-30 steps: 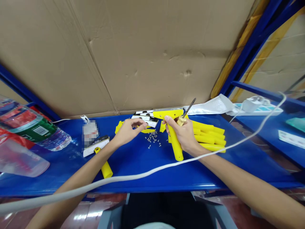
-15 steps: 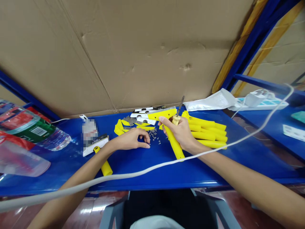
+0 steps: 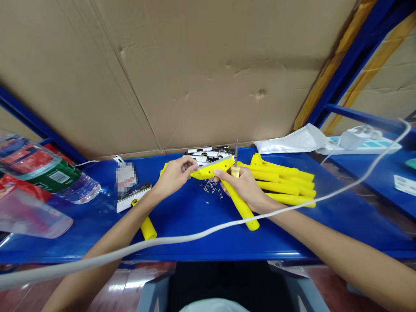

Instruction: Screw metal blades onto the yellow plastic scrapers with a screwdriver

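In my right hand (image 3: 246, 187) are a yellow scraper (image 3: 242, 206) and a screwdriver (image 3: 236, 151). The scraper's handle slants down toward the table's front, and its head with a pale blade edge points left. The screwdriver's shaft sticks up from between my fingers. At the left end of the scraper head, my left hand (image 3: 175, 175) has its fingertips pinched together; whatever is between them is too small to make out. Small loose metal screws and nuts (image 3: 211, 186) lie scattered on the blue table (image 3: 195, 225) below the head.
Several yellow handles (image 3: 286, 186) are piled at right. White-and-black packages (image 3: 204, 151) lie behind my hands. Left stand a packaged item (image 3: 134, 195), a yellow handle (image 3: 148, 229), a water bottle (image 3: 58, 177) and a plastic cup (image 3: 35, 214). A white cable (image 3: 208, 227) crosses the foreground.
My left hand has risen from the loose screws to the left end of the scraper head. The scraper head has tilted and dropped slightly, and the screwdriver now stands more upright.
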`<state>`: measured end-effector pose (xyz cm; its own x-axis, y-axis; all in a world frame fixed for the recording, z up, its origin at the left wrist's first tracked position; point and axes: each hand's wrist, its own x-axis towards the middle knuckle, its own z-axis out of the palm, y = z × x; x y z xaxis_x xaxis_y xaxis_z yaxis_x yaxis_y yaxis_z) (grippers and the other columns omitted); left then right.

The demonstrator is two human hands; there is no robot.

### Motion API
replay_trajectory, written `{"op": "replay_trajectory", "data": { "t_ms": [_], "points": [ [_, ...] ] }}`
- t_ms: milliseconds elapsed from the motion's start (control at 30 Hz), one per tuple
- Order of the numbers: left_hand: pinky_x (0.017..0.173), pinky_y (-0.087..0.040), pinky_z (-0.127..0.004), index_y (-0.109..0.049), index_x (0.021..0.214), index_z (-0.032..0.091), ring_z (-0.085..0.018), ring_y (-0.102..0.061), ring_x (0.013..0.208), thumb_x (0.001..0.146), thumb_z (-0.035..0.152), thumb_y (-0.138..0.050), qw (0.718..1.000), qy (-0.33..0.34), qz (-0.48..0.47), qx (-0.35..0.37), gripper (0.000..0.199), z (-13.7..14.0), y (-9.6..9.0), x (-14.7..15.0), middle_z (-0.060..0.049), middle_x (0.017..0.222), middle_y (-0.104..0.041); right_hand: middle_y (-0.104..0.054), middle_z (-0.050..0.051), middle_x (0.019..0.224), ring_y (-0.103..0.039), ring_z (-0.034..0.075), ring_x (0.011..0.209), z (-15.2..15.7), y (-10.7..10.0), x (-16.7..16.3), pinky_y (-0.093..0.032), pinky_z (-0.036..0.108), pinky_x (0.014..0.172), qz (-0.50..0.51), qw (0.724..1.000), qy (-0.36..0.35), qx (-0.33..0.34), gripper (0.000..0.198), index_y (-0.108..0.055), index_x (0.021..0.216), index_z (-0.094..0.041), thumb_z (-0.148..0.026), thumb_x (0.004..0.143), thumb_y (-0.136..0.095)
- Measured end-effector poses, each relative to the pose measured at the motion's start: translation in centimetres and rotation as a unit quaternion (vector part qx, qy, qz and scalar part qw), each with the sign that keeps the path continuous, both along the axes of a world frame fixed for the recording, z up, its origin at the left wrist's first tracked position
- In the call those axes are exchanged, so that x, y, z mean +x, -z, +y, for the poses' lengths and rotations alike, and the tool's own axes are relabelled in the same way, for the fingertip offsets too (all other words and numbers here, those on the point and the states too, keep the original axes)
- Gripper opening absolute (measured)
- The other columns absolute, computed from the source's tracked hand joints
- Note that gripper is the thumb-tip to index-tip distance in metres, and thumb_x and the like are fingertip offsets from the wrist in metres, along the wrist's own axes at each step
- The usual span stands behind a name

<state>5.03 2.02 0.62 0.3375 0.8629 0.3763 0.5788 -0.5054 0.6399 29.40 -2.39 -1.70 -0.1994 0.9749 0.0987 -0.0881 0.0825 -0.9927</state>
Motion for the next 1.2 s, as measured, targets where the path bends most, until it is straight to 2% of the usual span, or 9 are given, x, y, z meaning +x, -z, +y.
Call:
{"op": "replay_trajectory", "data": {
  "t_ms": [67,167,367,533,733,1033,1133,1200],
  "points": [
    [0.084,-0.054,-0.034,-0.076,0.098,0.020,-0.022,-0.071,0.088,0.100,0.046,-0.069,0.997,-0.028,-0.068,0.037,0.027,-0.4,-0.6,0.3,-0.007,0.097,-0.080,-0.064,0.001,0.059,-0.054,0.013,0.052,0.1,0.2,0.0,-0.041,0.028,0.050,0.013,1.000,-0.011,-0.020,0.045,-0.080,0.081,-0.017,-0.061,0.086,-0.084],
    [0.089,-0.056,-0.034,-0.077,0.099,0.021,-0.022,-0.072,0.095,0.101,0.048,-0.071,0.990,-0.017,-0.119,0.075,0.028,-1.5,-1.1,0.9,-0.008,0.102,-0.080,-0.065,0.001,0.059,-0.054,0.013,0.050,0.0,0.1,-0.2,-0.041,0.027,0.048,0.022,0.998,-0.025,-0.058,0.045,-0.080,0.081,-0.016,-0.061,0.084,-0.086],
    [0.101,-0.054,-0.042,-0.079,0.095,0.023,-0.025,-0.072,0.108,0.102,0.043,-0.072,0.982,0.096,-0.063,0.149,0.022,-2.8,-1.5,1.8,-0.010,0.107,-0.079,-0.062,0.000,0.054,-0.054,0.012,0.046,-0.6,-0.4,-0.7,-0.040,0.025,0.044,0.049,0.993,-0.039,-0.097,0.042,-0.078,0.078,-0.015,-0.055,0.080,-0.090],
    [0.100,-0.056,-0.045,-0.081,0.096,0.025,-0.026,-0.072,0.108,0.101,0.040,-0.072,0.981,0.122,-0.038,0.145,0.019,-2.8,-1.6,1.5,-0.011,0.108,-0.080,-0.063,0.000,0.055,-0.053,0.011,0.047,-0.7,-0.5,-0.8,-0.040,0.025,0.042,0.071,0.992,-0.039,-0.096,0.042,-0.078,0.079,-0.015,-0.055,0.079,-0.091],
    [0.103,-0.055,-0.049,-0.086,0.102,0.027,-0.027,-0.074,0.108,0.098,0.030,-0.076,0.969,0.165,-0.031,0.180,0.012,-2.6,-1.3,1.2,-0.012,0.112,-0.082,-0.062,-0.001,0.056,-0.052,0.010,0.047,-0.8,-0.9,-0.8,-0.041,0.023,0.041,0.087,0.988,-0.042,-0.124,0.044,-0.076,0.081,-0.015,-0.054,0.077,-0.094],
    [0.105,-0.055,-0.053,-0.087,0.104,0.033,-0.028,-0.073,0.114,0.096,0.033,-0.077,0.968,0.168,0.002,0.188,0.013,-1.9,-0.7,0.8,-0.010,0.120,-0.083,-0.067,0.000,0.065,-0.053,0.010,0.051,0.0,-0.3,-0.5,-0.041,0.021,0.040,0.117,0.981,-0.049,-0.148,0.042,-0.074,0.085,-0.015,-0.050,0.075,-0.096],
    [0.108,-0.053,-0.050,-0.086,0.115,0.031,-0.028,-0.071,0.121,0.098,0.035,-0.075,0.975,0.130,-0.022,0.180,0.021,-2.2,-0.9,1.0,-0.011,0.128,-0.080,-0.071,0.002,0.073,-0.054,0.010,0.054,0.0,-0.3,-0.6,-0.045,0.021,0.043,0.130,0.984,-0.022,-0.118,0.039,-0.074,0.088,-0.017,-0.048,0.077,-0.096],
    [0.108,-0.052,-0.046,-0.084,0.121,0.028,-0.027,-0.070,0.123,0.101,0.037,-0.071,0.979,0.088,-0.070,0.168,0.025,-2.2,-1.0,1.0,-0.012,0.131,-0.078,-0.073,0.003,0.079,-0.055,0.010,0.056,-0.1,-0.4,-0.5,-0.047,0.021,0.044,0.138,0.986,0.003,-0.096,0.038,-0.075,0.090,-0.017,-0.047,0.079,-0.095]
  ]
}}
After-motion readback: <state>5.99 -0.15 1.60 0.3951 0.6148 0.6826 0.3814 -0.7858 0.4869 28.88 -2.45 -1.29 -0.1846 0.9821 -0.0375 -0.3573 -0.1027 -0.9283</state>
